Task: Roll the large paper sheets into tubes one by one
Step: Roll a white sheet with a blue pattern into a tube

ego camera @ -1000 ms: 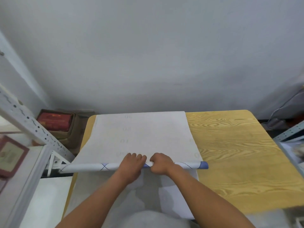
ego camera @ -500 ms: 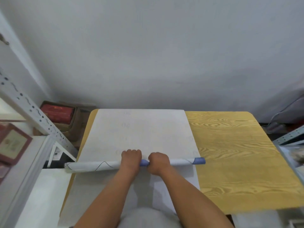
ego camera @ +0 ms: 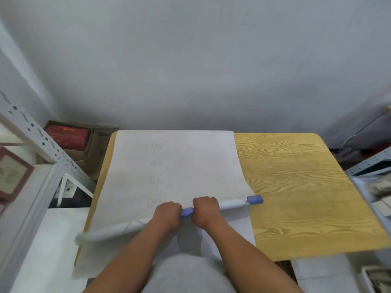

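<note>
Centrally, hands: left hand (ego camera: pixel 168 215) and right hand (ego camera: pixel 205 209) curled tightly round the paper roll (ego camera: pixel 232 204).
Sheet: paper sheet (ego camera: pixel 175 166) lay flat on the wooden table (ego camera: pixel 296 187).

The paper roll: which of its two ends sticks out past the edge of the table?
The left end of the paper roll hangs beyond the table edge; the right, blue-tipped end lies over the wood.
</note>
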